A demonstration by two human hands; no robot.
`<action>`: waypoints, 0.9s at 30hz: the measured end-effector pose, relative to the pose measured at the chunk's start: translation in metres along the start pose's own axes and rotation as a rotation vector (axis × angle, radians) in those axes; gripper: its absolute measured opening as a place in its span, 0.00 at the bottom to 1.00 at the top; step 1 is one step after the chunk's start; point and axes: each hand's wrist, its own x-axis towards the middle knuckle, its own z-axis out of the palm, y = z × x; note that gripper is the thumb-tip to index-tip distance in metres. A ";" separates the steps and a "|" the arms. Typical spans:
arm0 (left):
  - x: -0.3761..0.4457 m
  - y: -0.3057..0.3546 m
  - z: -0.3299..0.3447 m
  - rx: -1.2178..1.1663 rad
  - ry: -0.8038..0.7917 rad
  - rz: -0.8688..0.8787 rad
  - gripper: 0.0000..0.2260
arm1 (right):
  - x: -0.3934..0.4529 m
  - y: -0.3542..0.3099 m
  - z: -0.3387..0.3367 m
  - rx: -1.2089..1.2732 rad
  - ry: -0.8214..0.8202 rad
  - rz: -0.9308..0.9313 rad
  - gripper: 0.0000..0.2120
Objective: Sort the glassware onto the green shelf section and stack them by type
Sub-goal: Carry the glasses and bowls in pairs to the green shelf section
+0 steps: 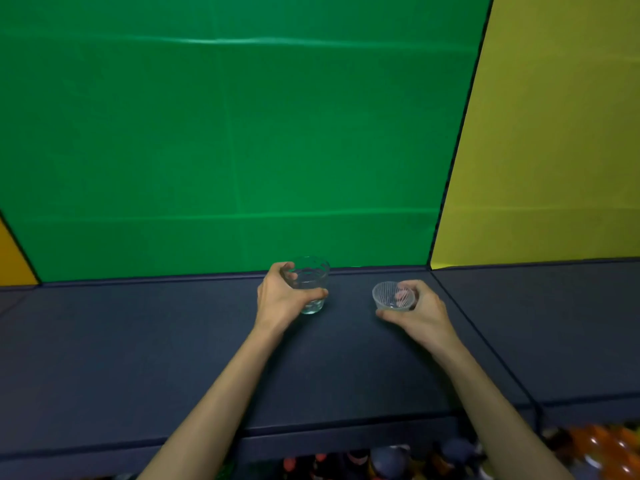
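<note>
Blurred bottles (391, 462) crowd the cut-off lower edge, then over the dark shelf (138, 341) the right hand (420, 311) grips a tilted ribbed glass bowl (393, 295) and the left hand (282, 296) clasps a clear tumbler (309, 285), both apparently empty, before the green back panel (225, 133).

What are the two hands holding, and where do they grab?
The left hand grips a clear glass cup around its side. The right hand holds a ribbed glass bowl by its side.
</note>
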 end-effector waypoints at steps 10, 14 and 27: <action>0.012 -0.014 0.009 0.070 0.146 -0.048 0.43 | 0.034 0.011 0.001 0.033 -0.072 -0.029 0.27; 0.016 -0.018 0.006 0.100 0.152 -0.048 0.44 | 0.043 0.014 0.003 0.031 -0.074 -0.032 0.28; 0.019 -0.005 -0.016 0.519 0.000 0.120 0.50 | 0.062 0.026 0.013 -0.008 -0.059 -0.011 0.30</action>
